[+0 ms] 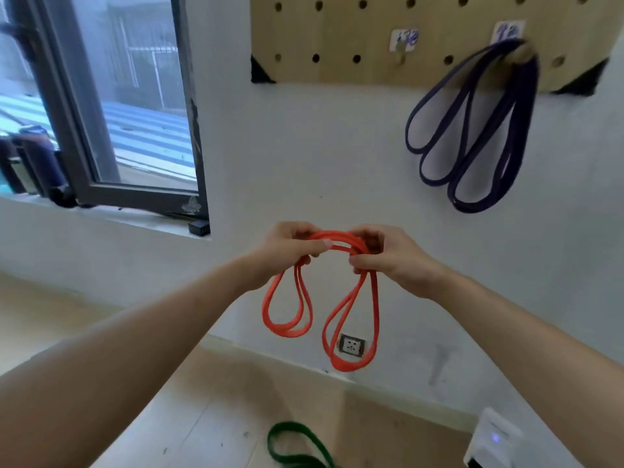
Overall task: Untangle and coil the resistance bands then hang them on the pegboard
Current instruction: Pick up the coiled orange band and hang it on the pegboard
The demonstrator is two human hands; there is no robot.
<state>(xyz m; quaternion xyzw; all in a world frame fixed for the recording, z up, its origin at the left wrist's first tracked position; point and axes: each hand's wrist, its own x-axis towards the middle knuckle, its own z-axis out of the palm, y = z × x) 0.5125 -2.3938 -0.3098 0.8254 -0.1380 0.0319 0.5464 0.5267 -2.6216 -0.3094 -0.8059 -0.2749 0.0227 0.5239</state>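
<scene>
Below the pegboard (337, 67), left hand (287, 253) and right hand (393, 256) both pinch the orange band (337, 239), gathered into coils at chest height; purple band (472, 136) already hangs, so coiling looks nearly done, lift to the free hook (401, 52) next

pegboard (337, 45) high on the wall (304, 146) at right with one band (528, 96) hung on it, window (135, 96) at left, second band (337, 236) between left hand (287, 251) and right hand (395, 258), socket (352, 346) low behind it, third band (290, 425) on the floor (219, 417) below.
</scene>
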